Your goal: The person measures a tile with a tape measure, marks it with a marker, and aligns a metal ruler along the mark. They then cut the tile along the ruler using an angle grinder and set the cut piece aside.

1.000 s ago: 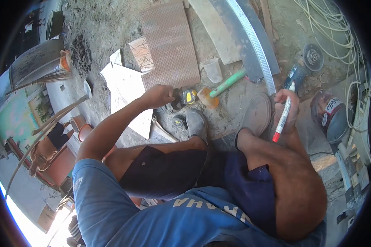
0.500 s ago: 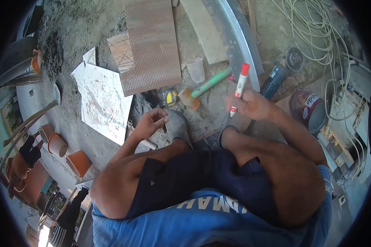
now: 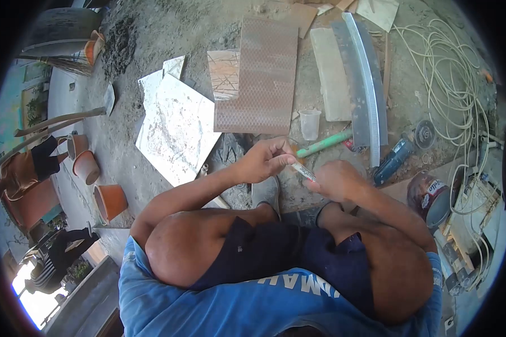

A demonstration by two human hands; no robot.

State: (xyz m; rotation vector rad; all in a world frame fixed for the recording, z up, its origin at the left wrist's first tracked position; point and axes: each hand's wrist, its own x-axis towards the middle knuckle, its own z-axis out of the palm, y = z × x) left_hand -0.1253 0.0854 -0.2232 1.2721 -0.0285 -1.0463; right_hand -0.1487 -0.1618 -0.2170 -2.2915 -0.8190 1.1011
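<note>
A white marker pen [image 3: 305,172] with red markings is held slantwise between my two hands, above the gap between my feet. Thumb and fingers of my left hand [image 3: 264,160] pinch its upper left end. My right hand [image 3: 338,181] is closed around the other end, hiding it; the red cap cannot be made out clearly. Just beyond my hands lie a green tube [image 3: 327,143] and a translucent plastic cup [image 3: 310,124]. To the right of my right hand rests a dark blue angle grinder [image 3: 395,161].
Ahead lie a brown textured panel [image 3: 257,78], broken white tile [image 3: 177,126] and a curved metal strip [image 3: 364,78]. At right are a coiled cable [image 3: 445,73] and a round tub [image 3: 429,197]. Plant pots [image 3: 111,203] stand at left, where another person [image 3: 53,261] is visible.
My left hand has moved right and taken hold of one end of the marker pen. The marker has tipped from upright to slanted in my right hand. The view has shifted.
</note>
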